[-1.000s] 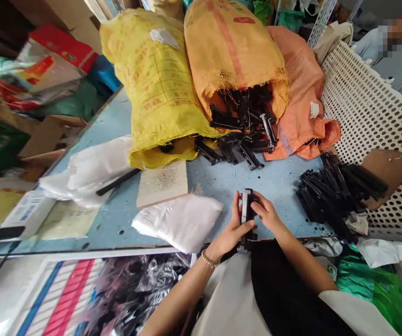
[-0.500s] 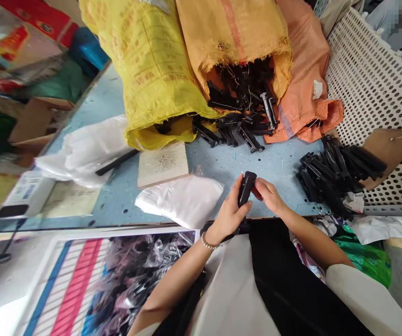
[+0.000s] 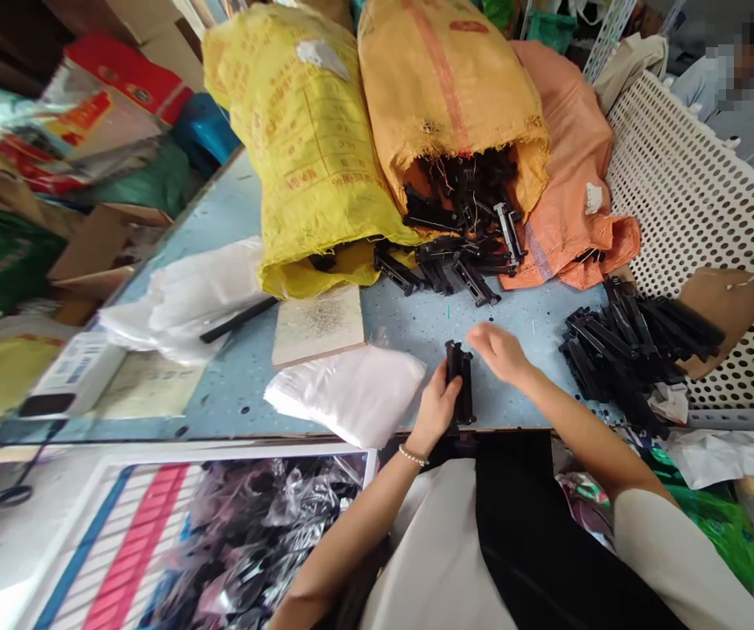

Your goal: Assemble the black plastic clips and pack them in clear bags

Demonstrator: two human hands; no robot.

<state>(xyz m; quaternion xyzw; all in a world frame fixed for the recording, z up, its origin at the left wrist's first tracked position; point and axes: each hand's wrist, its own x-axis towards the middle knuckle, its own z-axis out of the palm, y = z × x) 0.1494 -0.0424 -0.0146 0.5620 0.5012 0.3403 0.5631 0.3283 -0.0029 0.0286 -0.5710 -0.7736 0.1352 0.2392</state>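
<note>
Head view: left fingers [image 3: 454, 388] around a slender, oblong black part [image 3: 466, 385]; right fingers [image 3: 485, 338] loose, blurred, nearby.

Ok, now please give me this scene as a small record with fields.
Left hand: holds long, narrow black part (one or two, unclear)
Right hand: apart from it, nothing visible held
Surface: speckled light-blue tabletop
Sacks: yellow woven sack, golden-orange woven sack, salmon-orange woven sack
Loose: black pieces at golden-orange sack's mouth; black pile beside white perforated basket
</note>
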